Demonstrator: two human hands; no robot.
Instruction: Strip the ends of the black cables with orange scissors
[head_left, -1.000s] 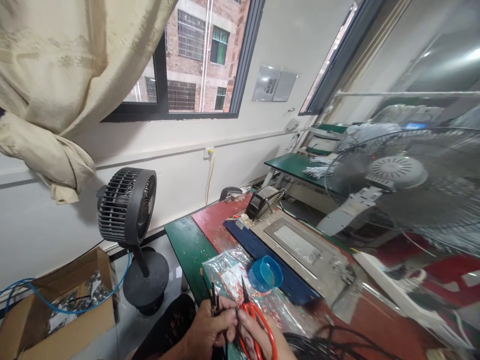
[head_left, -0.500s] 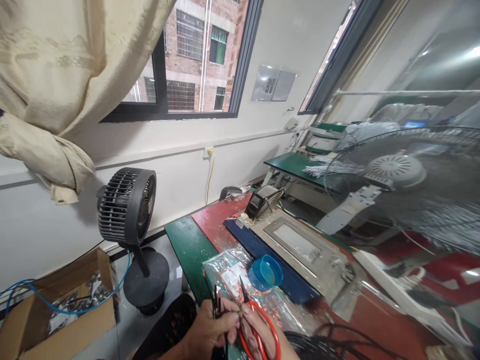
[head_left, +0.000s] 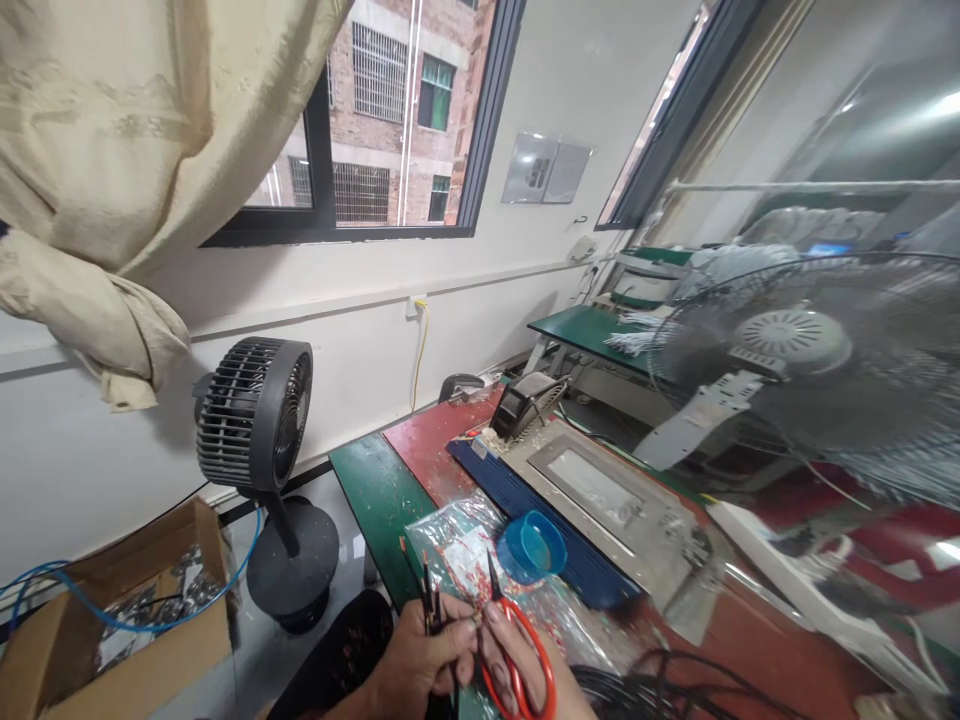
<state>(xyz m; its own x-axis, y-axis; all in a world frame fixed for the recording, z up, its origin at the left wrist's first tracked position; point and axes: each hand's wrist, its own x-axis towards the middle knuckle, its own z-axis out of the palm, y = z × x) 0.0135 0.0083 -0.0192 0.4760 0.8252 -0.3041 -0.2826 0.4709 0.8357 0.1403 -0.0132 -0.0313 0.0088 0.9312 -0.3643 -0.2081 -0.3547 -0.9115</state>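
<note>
Thin black cables (head_left: 427, 590), some orange at their ends, stood clasped in the left hand (head_left: 420, 648), their long axis running away from the wearer and tipping slightly left. The left hand was thus the nearer; red-handled scissors (head_left: 534, 632) lay just to the right of the cables, held in the right hand (head_left: 517, 655), with blades roughly parallel to them and pointing away. I noted both hands together at the fingertips, but could not tell what small piece was pinched there. Beyond them I made out a clear plastic bag (head_left: 469, 515) strewn with red bits, a blue cup (head_left: 516, 552) just beside the scissors' tip, and the green edge of the surface (head_left: 371, 490). Compared with half a second earlier, I found the scissors' tip swung slightly right, toward the cup, while the left hand had hardly moved.
</note>
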